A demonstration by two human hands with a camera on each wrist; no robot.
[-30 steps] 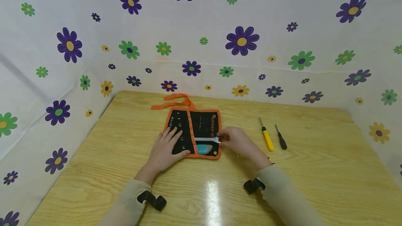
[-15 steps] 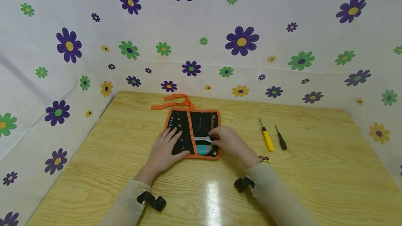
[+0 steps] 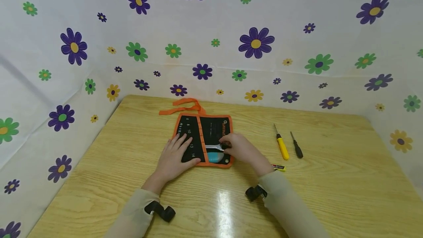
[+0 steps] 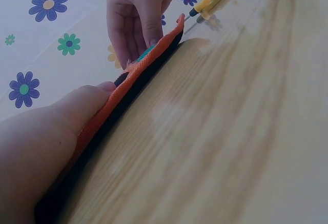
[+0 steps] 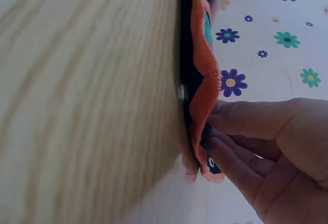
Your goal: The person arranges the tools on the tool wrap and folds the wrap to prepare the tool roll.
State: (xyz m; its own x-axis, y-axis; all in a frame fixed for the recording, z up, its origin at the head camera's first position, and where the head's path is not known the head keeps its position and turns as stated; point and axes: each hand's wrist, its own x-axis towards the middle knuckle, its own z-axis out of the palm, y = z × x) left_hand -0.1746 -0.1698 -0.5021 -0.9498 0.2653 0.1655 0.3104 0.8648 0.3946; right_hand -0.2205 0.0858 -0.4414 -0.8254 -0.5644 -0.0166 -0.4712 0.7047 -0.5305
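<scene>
A black tool roll with orange edging lies unfolded on the table, its left part printed with white size numbers. My left hand rests flat on that part, fingers spread and thumb near the lower edge. A silver wrench sticks out of one pocket to the right. My right hand pinches its exposed end between thumb and fingers, hiding the tip. Just below the wrench, a teal tool end shows in the neighbouring pocket. From the right wrist view, the right hand is close by the orange edge.
Right of the roll lie a yellow-handled screwdriver and a black-handled screwdriver. A small yellow and black item is partly behind the right forearm. Orange ties trail behind the roll. A flowered cloth hangs beyond the wooden table.
The right hand has moved left with the wrench, which now sits deeper in its pocket. The yellow and black item has come into sight beside the forearm. The left hand stays put.
</scene>
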